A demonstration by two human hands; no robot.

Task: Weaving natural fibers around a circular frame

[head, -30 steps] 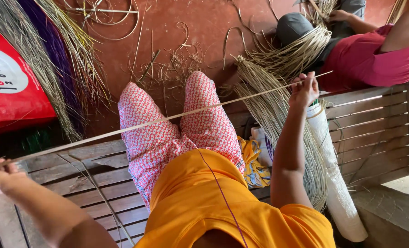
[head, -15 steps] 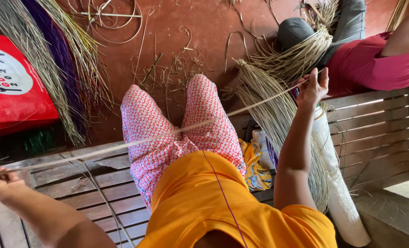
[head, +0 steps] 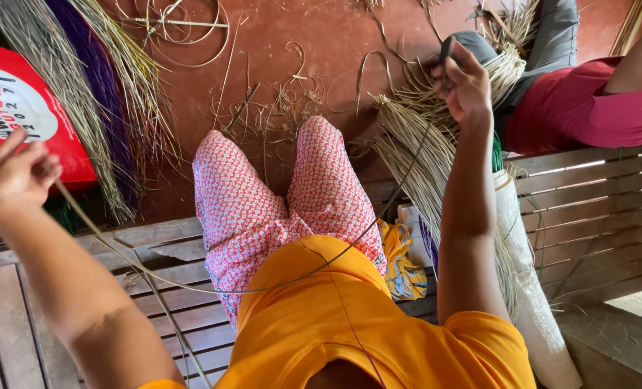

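Both hands have lifted: left hand and right hand grips pinch the now-slack strand, drooping across the lap.

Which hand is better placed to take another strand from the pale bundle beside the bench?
Probably the right hand: it is raised directly above the pale bundle. The left hand is far across, near the red bag.
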